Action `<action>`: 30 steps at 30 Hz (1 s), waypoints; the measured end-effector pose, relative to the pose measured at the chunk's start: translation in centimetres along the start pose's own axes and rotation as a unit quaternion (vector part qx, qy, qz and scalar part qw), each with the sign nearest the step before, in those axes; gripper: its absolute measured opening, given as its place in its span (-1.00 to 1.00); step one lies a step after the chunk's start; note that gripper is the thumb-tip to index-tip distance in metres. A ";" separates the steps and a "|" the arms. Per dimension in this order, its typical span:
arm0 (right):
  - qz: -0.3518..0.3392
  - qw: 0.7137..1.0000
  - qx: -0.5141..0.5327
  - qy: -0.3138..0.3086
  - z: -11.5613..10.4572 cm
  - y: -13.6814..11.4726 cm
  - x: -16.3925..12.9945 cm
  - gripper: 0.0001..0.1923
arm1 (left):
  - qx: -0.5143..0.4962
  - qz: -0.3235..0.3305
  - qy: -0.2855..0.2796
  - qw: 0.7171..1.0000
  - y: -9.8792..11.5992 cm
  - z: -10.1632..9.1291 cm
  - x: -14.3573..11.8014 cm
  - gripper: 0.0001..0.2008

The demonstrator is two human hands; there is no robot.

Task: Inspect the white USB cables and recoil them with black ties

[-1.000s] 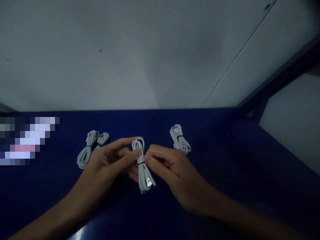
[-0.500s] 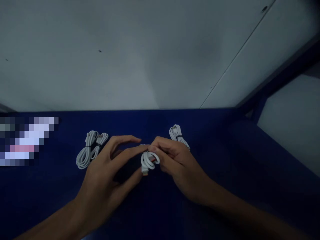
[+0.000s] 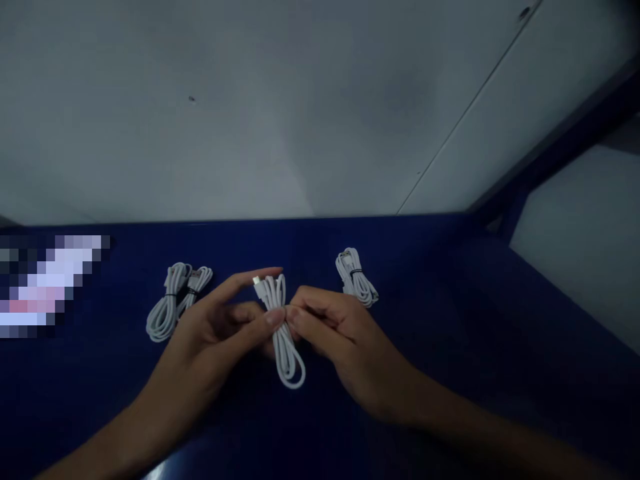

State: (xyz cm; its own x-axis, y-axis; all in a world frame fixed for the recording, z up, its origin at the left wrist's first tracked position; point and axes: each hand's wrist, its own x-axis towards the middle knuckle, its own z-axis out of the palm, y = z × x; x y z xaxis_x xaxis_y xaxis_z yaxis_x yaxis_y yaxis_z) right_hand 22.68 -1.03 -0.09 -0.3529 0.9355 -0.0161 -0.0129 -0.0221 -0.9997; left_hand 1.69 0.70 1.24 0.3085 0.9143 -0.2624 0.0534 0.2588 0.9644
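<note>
Now, over the dark blue table [image 3: 450,347], the left hand [image 3: 210,340] and right hand [image 3: 345,340] are pinching the coiled white cable [image 3: 281,327] at mid-centre, its loop flipped near since a moment ago, between two bundled cables [image 3: 173,303] [image 3: 356,279].
</note>
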 end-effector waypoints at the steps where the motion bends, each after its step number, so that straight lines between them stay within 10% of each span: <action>1: -0.018 1.000 -0.022 0.005 0.1 -0.1 -0.1 -0.61 | -0.045 -0.044 -0.014 0.998 0.2 -0.1 0.1 -0.37; 6: -0.130 0.983 -0.131 0.009 0.3 -0.4 -0.2 -0.65 | -0.150 -0.156 -0.066 0.974 1.2 -0.1 0.2 -0.34; 11: -0.070 0.994 -0.078 0.010 0.0 -0.3 0.0 -0.63 | 0.094 0.072 -0.005 0.993 0.3 -0.5 0.0 -0.56; 15: -0.014 1.000 -0.010 0.018 -0.4 -0.3 0.0 -0.60 | 0.394 0.363 0.041 0.844 -1.5 -1.0 0.0 -0.53; 19: 0.022 1.000 0.000 0.003 -0.4 -0.7 -0.2 -0.58 | 0.444 0.420 0.100 0.785 -2.2 -1.0 -0.1 -0.57; 30: 0.095 0.981 0.154 -0.073 -1.1 0.1 0.5 -0.70 | 0.379 0.424 0.100 0.816 -1.6 -0.8 -0.4 -0.59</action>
State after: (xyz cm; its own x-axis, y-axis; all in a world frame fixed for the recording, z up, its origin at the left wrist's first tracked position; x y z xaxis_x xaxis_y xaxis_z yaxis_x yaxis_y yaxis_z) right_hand 23.53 -0.22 -0.23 -0.5061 0.8445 -0.1752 -0.2078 -0.3166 -0.9255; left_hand 0.69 0.16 -0.21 0.3829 0.7164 0.5833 0.4971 -0.6920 0.5235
